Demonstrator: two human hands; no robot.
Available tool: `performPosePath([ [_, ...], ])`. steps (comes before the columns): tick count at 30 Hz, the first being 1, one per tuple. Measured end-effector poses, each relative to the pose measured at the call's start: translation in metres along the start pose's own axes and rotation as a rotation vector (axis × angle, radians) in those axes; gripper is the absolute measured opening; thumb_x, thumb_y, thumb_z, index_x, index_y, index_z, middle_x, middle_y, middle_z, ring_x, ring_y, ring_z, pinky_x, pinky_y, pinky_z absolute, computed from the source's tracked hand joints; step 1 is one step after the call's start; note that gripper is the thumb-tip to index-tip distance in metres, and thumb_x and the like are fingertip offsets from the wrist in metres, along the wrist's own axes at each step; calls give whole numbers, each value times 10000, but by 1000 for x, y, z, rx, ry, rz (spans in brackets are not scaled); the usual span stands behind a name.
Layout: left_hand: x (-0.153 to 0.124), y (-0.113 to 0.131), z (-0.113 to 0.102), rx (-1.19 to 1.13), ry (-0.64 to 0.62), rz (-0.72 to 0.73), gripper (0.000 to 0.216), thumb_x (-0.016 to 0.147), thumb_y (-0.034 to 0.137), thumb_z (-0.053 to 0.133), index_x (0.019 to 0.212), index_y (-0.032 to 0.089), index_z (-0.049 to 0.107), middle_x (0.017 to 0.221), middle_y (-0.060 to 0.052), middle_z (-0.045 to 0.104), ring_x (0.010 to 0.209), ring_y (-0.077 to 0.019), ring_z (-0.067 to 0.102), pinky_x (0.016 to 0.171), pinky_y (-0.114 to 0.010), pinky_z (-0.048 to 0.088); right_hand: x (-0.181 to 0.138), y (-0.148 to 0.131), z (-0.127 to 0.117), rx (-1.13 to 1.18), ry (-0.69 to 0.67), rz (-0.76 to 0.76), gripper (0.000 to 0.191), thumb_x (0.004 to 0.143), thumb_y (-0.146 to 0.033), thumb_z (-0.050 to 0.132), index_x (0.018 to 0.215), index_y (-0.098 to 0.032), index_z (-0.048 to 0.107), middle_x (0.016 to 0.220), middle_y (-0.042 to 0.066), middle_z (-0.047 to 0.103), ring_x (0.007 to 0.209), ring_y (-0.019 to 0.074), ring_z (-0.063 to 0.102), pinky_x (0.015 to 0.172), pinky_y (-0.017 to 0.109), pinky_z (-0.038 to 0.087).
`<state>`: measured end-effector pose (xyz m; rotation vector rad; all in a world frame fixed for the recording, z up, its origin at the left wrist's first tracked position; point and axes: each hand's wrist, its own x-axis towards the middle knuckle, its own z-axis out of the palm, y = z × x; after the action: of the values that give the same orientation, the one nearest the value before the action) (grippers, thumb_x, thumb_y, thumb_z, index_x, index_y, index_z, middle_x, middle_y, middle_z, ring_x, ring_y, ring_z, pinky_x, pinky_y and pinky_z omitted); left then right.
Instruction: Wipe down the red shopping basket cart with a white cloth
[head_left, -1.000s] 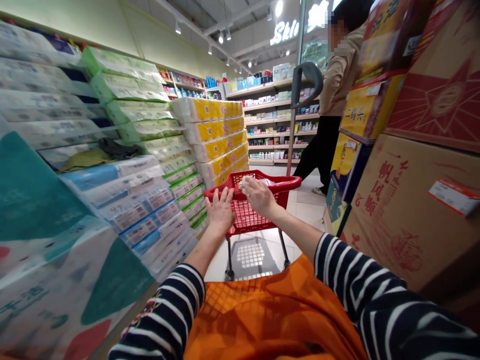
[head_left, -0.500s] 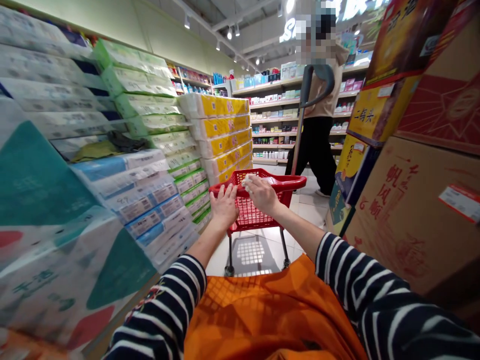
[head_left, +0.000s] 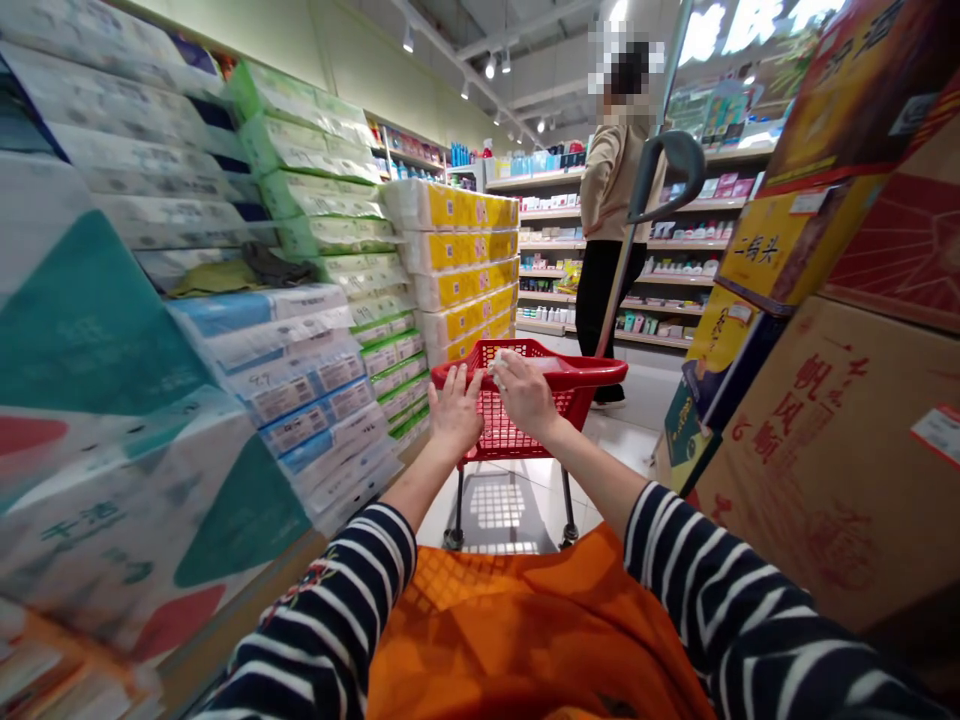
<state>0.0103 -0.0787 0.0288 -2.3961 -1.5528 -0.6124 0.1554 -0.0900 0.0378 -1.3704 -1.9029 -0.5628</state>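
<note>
A red plastic shopping cart (head_left: 517, 425) stands in front of me, its red handlebar (head_left: 592, 372) crossing near my hands. My left hand (head_left: 455, 415) lies on the left part of the handlebar, fingers stretched out and somewhat apart. On the bar's middle, my right hand (head_left: 527, 398) presses a crumpled white wipe or tissue (head_left: 498, 368), its fingers bent over it. Most of that white piece is hidden beneath the fingers. An orange apron (head_left: 525, 630) covers my lap below the cart.
Stacked tissue packs (head_left: 307, 370) and yellow-white paper bundles (head_left: 457, 270) line the left. Cardboard boxes (head_left: 832, 450) rise at right. Beyond the cart stand a grey-handled pole (head_left: 626, 265), a person in a beige top (head_left: 611, 180) and stocked shelves (head_left: 690, 245).
The view has turned slightly left, so the surroundings sit further right. The person beyond the cart has shifted left relative to the pole. My hands remain on the handlebar, the white piece under my right.
</note>
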Motion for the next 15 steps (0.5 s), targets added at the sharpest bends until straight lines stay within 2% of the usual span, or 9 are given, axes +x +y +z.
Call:
performPosePath([
  [4,-1,-5,2,11,20,-18,640,789,240,481,1411,241,333,1520,-112,251,1400,-265,205,1087,-582,195,-9,20,-8,-14,-4,-31,350,877,-168,429,1182,-164,601,1349,109,500,1236,243,442,1039,414,360],
  [7,0,-8,1,-1,27,20,622,790,219,454,1403,207,348,1498,-108,306,1385,-249,247,1101,-567,179,-17,44,-17,-49,23,73,352,860,-169,439,1171,-159,605,1345,130,498,1212,278,457,1008,472,370],
  [9,1,-12,0,-10,39,16,618,786,217,448,1396,178,356,1488,-108,327,1379,-240,263,1113,-540,177,-17,50,-19,-66,38,132,349,854,-167,439,1158,-146,610,1337,149,498,1202,299,460,986,494,379],
  [11,3,-16,-2,-15,53,-53,615,782,230,451,1386,153,368,1484,-122,329,1374,-250,276,1109,-526,202,-13,43,-15,-66,52,135,340,857,-154,431,1139,-129,620,1316,163,512,1202,300,457,990,486,378],
  [13,4,-21,-3,-13,55,-113,611,783,239,450,1381,141,371,1482,-139,328,1365,-262,294,1097,-528,226,-5,25,-6,-46,57,96,327,877,-151,417,1128,-133,626,1297,158,529,1198,281,463,1000,460,380],
  [15,5,-25,-3,-2,46,-112,612,782,235,449,1382,151,367,1478,-139,336,1353,-261,318,1091,-534,232,4,2,3,-19,34,42,317,902,-166,404,1126,-145,628,1290,147,537,1200,264,462,1009,443,380],
])
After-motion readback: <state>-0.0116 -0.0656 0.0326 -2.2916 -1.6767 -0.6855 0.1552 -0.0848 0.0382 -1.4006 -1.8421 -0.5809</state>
